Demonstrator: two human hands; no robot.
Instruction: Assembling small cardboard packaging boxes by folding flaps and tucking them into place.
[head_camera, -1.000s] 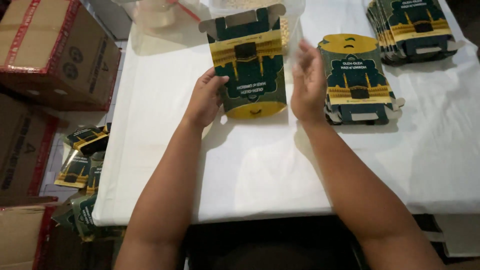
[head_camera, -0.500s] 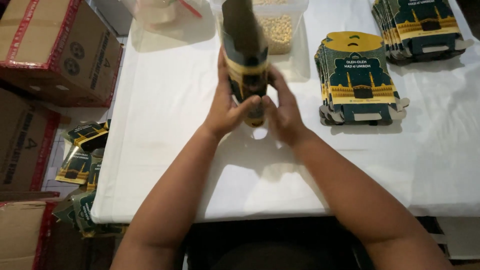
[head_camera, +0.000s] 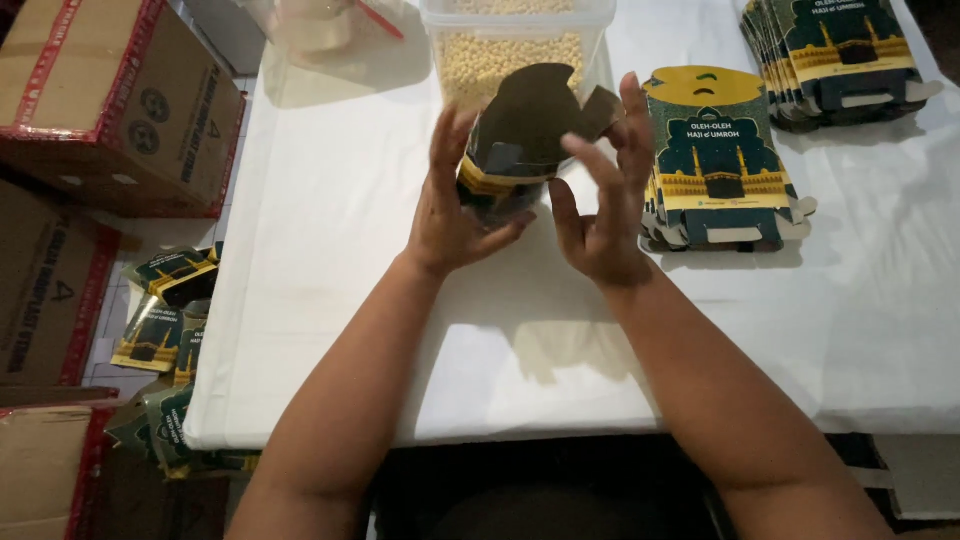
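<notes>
Two hands hold one small dark green and yellow cardboard box (head_camera: 520, 150) upright above the white-covered bench (head_camera: 330, 250), between them. The left hand (head_camera: 455, 205) wraps its left side, fingers up along the wall and thumb curled under the bottom edge. The right hand (head_camera: 600, 190) is loosely open at the box's right, fingertips touching the raised dark top flap and a side flap. Just behind the box stands a clear plastic tub of pale grains (head_camera: 515, 50). Right of the right hand lies a stack of flat unfolded boxes (head_camera: 720, 170), with another stack (head_camera: 840, 55) farther back. Brown cartons (head_camera: 110, 100) and loose flat boxes (head_camera: 160, 310) sit on the floor at left.
</notes>
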